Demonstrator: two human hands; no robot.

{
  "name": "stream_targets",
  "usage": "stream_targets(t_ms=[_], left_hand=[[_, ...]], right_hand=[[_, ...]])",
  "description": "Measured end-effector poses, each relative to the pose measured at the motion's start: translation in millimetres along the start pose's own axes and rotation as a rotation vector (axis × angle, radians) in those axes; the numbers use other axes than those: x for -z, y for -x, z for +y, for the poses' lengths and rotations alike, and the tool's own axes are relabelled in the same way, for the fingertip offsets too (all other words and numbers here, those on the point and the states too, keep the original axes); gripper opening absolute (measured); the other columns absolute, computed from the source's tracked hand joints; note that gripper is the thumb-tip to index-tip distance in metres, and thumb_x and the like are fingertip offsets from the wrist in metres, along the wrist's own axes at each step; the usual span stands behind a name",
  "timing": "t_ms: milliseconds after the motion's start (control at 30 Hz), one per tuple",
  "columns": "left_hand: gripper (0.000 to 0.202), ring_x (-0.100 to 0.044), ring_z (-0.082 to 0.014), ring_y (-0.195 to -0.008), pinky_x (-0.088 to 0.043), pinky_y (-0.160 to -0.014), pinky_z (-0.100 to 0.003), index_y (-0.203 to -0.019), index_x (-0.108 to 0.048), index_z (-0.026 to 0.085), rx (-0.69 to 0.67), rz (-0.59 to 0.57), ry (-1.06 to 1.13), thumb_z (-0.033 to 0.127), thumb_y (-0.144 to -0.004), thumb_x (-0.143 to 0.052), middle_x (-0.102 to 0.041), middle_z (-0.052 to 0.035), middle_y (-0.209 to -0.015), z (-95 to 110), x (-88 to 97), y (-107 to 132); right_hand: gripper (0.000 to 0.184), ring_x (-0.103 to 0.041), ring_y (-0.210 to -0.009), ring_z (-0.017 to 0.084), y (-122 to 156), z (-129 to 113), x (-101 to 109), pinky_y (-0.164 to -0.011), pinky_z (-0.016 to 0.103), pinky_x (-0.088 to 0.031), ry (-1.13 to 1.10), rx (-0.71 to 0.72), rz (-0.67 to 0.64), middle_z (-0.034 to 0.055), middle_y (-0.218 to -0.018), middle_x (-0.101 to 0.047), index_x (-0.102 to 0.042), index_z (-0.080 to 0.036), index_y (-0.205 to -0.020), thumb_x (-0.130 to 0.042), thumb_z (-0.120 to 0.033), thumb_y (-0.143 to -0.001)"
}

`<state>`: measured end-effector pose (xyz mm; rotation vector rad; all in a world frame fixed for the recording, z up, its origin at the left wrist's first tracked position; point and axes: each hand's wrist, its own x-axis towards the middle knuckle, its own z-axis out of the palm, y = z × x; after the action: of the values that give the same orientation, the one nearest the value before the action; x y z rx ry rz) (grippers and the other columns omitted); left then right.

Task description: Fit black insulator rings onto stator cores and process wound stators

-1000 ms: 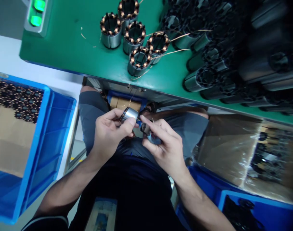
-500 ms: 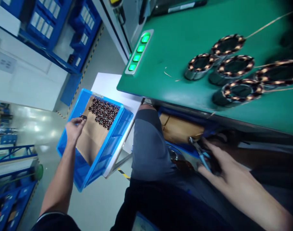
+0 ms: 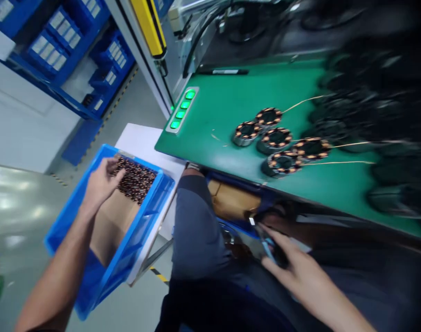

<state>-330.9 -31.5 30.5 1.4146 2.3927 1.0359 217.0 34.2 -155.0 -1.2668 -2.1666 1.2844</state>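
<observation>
My left hand (image 3: 101, 180) reaches into a blue bin (image 3: 134, 249) at my left. Its curled fingers rest on a packed cluster of small copper-wound stators (image 3: 136, 180) lying on brown cardboard; whether they grip one is unclear. My right hand (image 3: 293, 272) rests on my lap, below the green bench edge, closed on a small tool with blue handles (image 3: 267, 251). Several wound stators (image 3: 276, 140) with trailing copper leads stand on the green bench (image 3: 213, 110).
A strip of green lit buttons (image 3: 181, 109) sits at the bench's left edge. Dark housings (image 3: 369, 120) crowd the bench's right side, blurred. A brown box (image 3: 231, 200) sits under the bench. Blue shelving with bins (image 3: 58, 50) stands far left.
My left hand went from my lap into the blue bin and the metal part it held no longer shows. My right hand dropped lower with its tool. My head turned left.
</observation>
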Motion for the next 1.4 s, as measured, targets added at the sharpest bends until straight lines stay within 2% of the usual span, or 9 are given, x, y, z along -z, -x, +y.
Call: stream_targets(t_ms=[67,167,300,367,467,667,833,1133,1400], left_hand=[[0.059,-0.083,-0.0221,-0.109,-0.066,-0.100,-0.029,-0.121,-0.087,0.024,-0.146,-0.012,0.062,0.046,-0.072,-0.113,-0.089,-0.0007,-0.120,51,-25.2,-13],[0.046,-0.074,-0.0355,-0.150,-0.054,-0.135,-0.048,-0.144,-0.085,0.027,-0.569,-0.172,0.008,0.045,-0.102,-0.091,-0.082,-0.0097,-0.158,138,-80.6,-25],[0.036,-0.079,-0.0350,-0.131,-0.060,-0.119,-0.051,-0.136,-0.084,0.021,-0.672,-0.320,-0.028,0.048,-0.114,-0.073,-0.080,-0.0151,-0.148,199,-159.4,-39],[0.031,-0.079,-0.0327,-0.123,-0.061,-0.112,-0.048,-0.124,-0.085,0.021,-0.637,-0.341,-0.065,0.048,-0.114,-0.072,-0.081,-0.0140,-0.142,198,-182.3,-45],[0.024,-0.078,-0.0353,-0.127,-0.059,-0.118,-0.053,-0.107,-0.085,0.025,-0.630,-0.219,-0.016,0.047,-0.112,-0.076,-0.086,-0.0114,-0.133,188,-182.7,-37],[0.012,-0.085,-0.0276,-0.123,-0.067,-0.110,-0.041,-0.107,-0.083,0.031,-0.545,-0.206,0.277,0.025,-0.101,-0.092,-0.089,-0.0027,-0.132,209,-142.1,60],[0.016,-0.086,-0.0232,-0.099,-0.072,-0.088,-0.034,-0.097,-0.083,0.031,-0.516,-0.280,0.284,0.028,-0.094,-0.098,-0.090,-0.0020,-0.120,216,-157.9,118],[0.018,-0.085,-0.0201,-0.094,-0.068,-0.078,-0.029,-0.097,-0.084,0.030,-0.515,-0.334,0.328,0.034,-0.098,-0.102,-0.089,-0.0024,-0.114,207,-167.1,126],[0.016,-0.085,-0.0239,-0.095,-0.069,-0.079,-0.033,-0.097,-0.088,0.034,-0.464,-0.365,0.363,0.035,-0.096,-0.103,-0.090,-0.0025,-0.115,206,-170.6,132]], right_hand=[[0.055,-0.089,-0.129,0.038,-4,-26,2,-0.114,0.055,-0.074,-0.025,-0.048,-0.097,0.0184,-0.142,-0.088,-0.083,-0.021,-0.153,-0.067,-0.040,-0.103],[0.057,-0.088,-0.127,0.035,-10,-57,4,-0.114,0.054,-0.073,-0.040,-0.072,-0.171,0.0162,-0.137,-0.086,-0.082,-0.020,-0.156,-0.067,-0.034,-0.103],[0.058,-0.086,-0.120,0.033,-5,-74,13,-0.108,0.051,-0.073,-0.029,-0.049,-0.128,0.0142,-0.131,-0.083,-0.080,-0.020,-0.158,-0.067,-0.028,-0.102],[0.057,-0.085,-0.119,0.032,0,-72,20,-0.107,0.050,-0.073,-0.033,-0.044,-0.099,0.0142,-0.130,-0.083,-0.081,-0.019,-0.157,-0.067,-0.028,-0.103],[0.053,-0.085,-0.111,0.029,12,-66,31,-0.102,0.045,-0.074,-0.064,-0.041,-0.019,0.0115,-0.123,-0.084,-0.083,-0.021,-0.155,-0.068,-0.027,-0.104],[0.052,-0.077,-0.090,0.021,33,-85,44,-0.083,0.033,-0.068,-0.195,0.014,0.176,0.0050,-0.106,-0.079,-0.078,-0.029,-0.168,-0.066,-0.026,-0.117],[0.063,-0.075,-0.096,0.019,30,-115,52,-0.088,0.032,-0.067,-0.307,0.156,0.185,0.0036,-0.111,-0.076,-0.072,-0.032,-0.174,-0.064,-0.013,-0.114],[0.070,-0.076,-0.113,0.023,28,-117,51,-0.097,0.039,-0.069,-0.331,0.151,0.163,0.0047,-0.121,-0.081,-0.070,-0.040,-0.175,-0.064,-0.010,-0.112],[0.070,-0.076,-0.091,0.021,28,-119,49,-0.078,0.035,-0.067,-0.290,0.178,0.237,0.0036,-0.117,-0.091,-0.077,-0.036,-0.168,-0.063,-0.005,-0.107]])
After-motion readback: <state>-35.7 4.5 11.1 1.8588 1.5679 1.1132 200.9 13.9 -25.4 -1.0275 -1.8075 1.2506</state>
